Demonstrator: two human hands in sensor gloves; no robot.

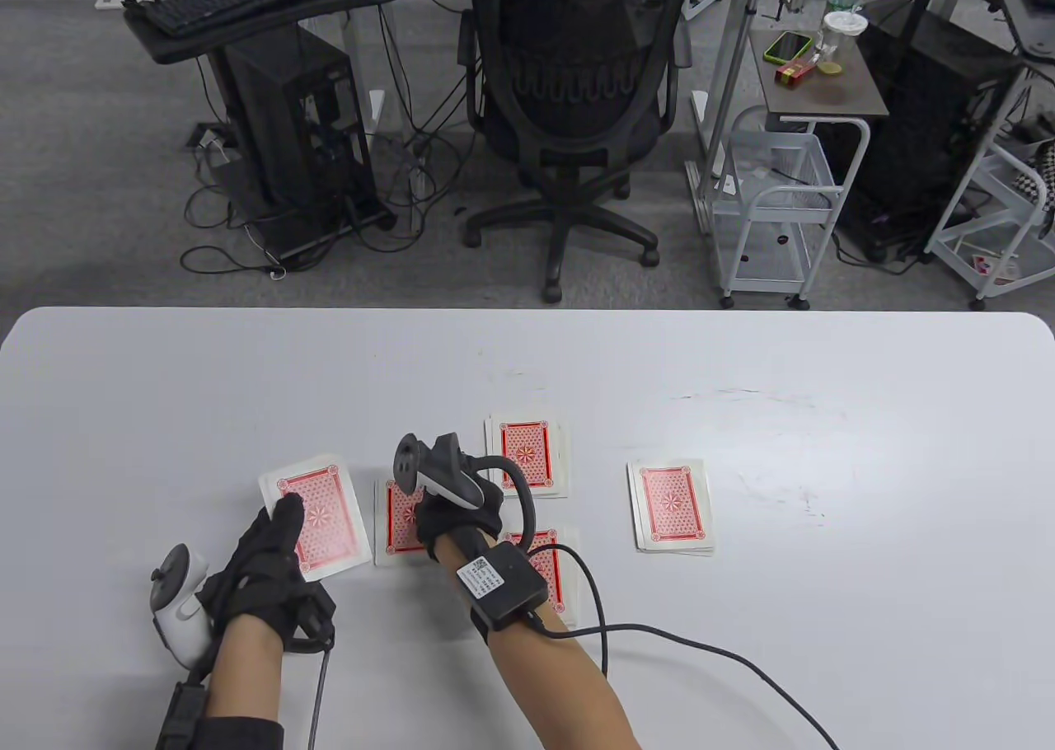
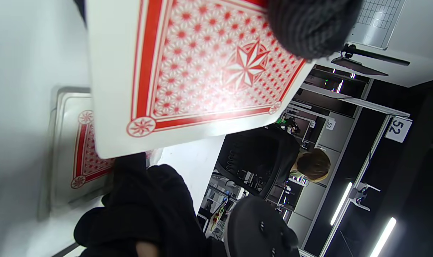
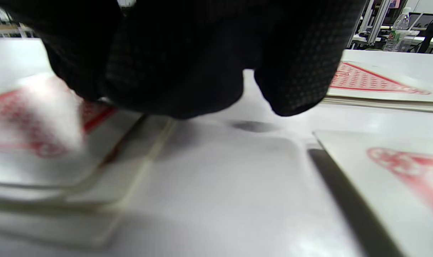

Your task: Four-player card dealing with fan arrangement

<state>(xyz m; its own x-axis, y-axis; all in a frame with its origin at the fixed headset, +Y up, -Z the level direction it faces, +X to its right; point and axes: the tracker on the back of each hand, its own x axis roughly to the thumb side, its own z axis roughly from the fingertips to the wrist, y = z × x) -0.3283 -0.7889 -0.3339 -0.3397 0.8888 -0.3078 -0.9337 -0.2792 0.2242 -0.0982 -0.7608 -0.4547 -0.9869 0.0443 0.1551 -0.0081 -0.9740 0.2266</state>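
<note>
Holding the deck [image 1: 317,519] in your left hand [image 1: 264,573] at the tabletop's [image 1: 824,387] near left, you press your right hand [image 1: 457,507], fingers curled down, onto the pile [image 1: 397,527] just right of it, long axis pointing away from you.

Table [image 1: 824,371]: smooth matt white top w/ faint scuffs. Card piles on it, e.g. the pile right of the hands [image 1: 672,507]: coated paper, slight sheen, red printed backs. Card in left hand [image 2: 202,71]: glossy, catches glare. Gloves on left hand [image 1: 268,569] & right hand [image 1: 457,511]: black knit cloth, matt, dotted weave. Left tracker [image 1: 177,606]: smooth white plastic. Chair [image 1: 577,82] behind table: black mesh.
</note>
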